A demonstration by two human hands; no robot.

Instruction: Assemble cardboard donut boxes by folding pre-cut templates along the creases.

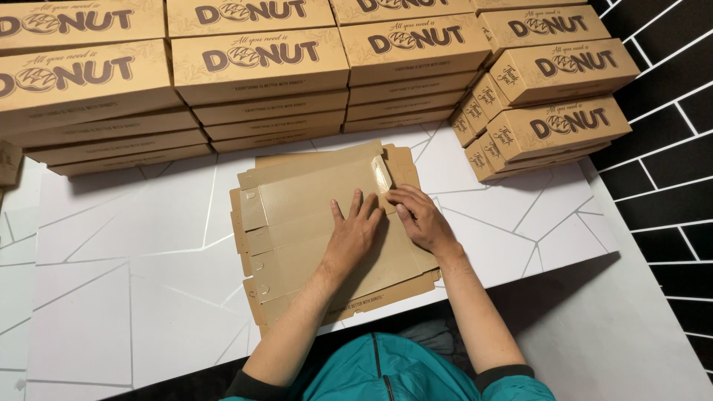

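Note:
A flat, unfolded brown cardboard box blank (297,215) lies on the white table (134,297) in front of me, on top of more flat blanks. My left hand (353,238) presses flat on the middle of the top blank, fingers spread. Just to its right, my right hand (417,217) pinches the blank's right side panel near a small folded flap (382,174), fingers curled on the cardboard.
Stacks of assembled brown boxes (260,74) line the far side of the table from left to right, with a tilted stack (546,111) at the right. A black tiled wall (668,186) stands to the right. The table's near edge runs by my body.

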